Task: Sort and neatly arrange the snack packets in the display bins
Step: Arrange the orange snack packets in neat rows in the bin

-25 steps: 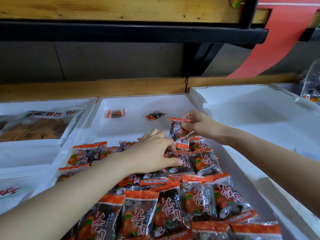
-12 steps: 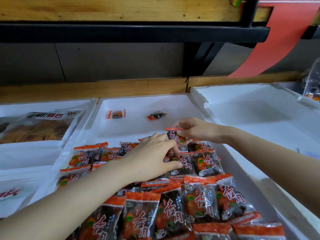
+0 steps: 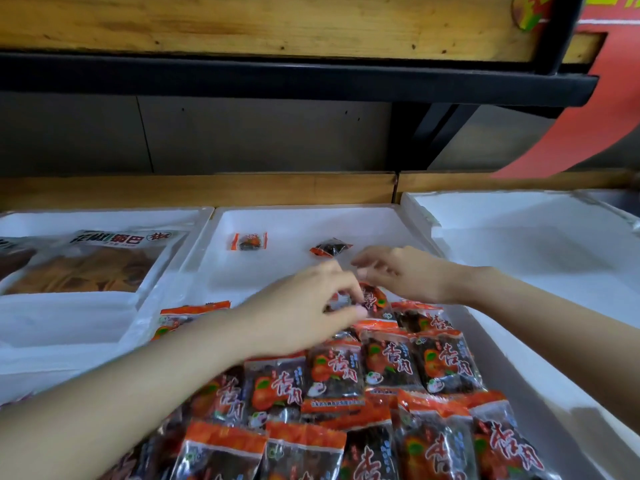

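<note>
the right hand has let go (fingers loose, empty), leaving the left hand pinching the packet into place behind the rows.

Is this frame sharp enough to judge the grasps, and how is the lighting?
Head view: motion blur smears the fingers of the right hand and the packet pinched by the left hand. Head view: glare streaks the front packets; the white bin looks bright.

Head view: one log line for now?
left hand: pinches packet at back row | right hand: beside it, grip unclear | middle bin: two stray packets behind
</note>
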Available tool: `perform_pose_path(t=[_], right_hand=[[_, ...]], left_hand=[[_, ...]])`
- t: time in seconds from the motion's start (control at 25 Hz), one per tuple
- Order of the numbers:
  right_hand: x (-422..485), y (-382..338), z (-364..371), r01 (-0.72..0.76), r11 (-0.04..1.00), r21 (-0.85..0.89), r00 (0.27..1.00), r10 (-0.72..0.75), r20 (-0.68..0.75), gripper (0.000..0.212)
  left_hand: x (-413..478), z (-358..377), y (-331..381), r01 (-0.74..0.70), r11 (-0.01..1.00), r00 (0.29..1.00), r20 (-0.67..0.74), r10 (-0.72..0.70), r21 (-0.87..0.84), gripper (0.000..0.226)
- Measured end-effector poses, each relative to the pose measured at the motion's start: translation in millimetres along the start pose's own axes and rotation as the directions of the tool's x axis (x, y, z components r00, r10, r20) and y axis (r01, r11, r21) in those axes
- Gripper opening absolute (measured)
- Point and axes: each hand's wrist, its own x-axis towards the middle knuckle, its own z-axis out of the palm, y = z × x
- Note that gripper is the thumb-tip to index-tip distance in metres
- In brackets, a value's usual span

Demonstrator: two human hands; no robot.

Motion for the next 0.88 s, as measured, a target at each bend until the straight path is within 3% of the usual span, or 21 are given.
perform_pose_path(t=[0.16,0.32,0.44,0.6,0.68,0.88], right_hand=[[53,8,-4,-0.057,0.997,0.060,0.993,0.062,-0.098,0.039],[105,26,16,-0.143,0.989,0.025,0.989,0.142,0.028,0.051],[132,39,37,-0.145,0.989,-0.028,0.980,0.147,0.133,0.064],[152,48,52,-0.122,0.989,-0.078,0.970,0.135,0.201,0.058],[155,51,53,-0.109,0.991,-0.082,0.976,0.122,0.181,0.055],[146,51,41,-0.041,0.985,-0.168,0.990,0.063,0.130,0.039]], left_hand=[[33,-25,-75,0.162,0.987,0.976,-0.148,-0.159,0.010,0.030],[68,-24,-153,0.373,0.924,0.927,-0.068,-0.368,0.081,0.041],[83,-17,-191,0.419,0.900,0.907,-0.025,-0.419,0.120,0.021],[100,-6,-222,0.523,0.788,0.816,0.076,-0.573,0.324,0.052],[108,-2,-231,0.532,0.793,0.808,0.101,-0.580,0.299,0.050],[113,3,-218,0.430,0.901,0.901,0.030,-0.432,0.059,0.031]])
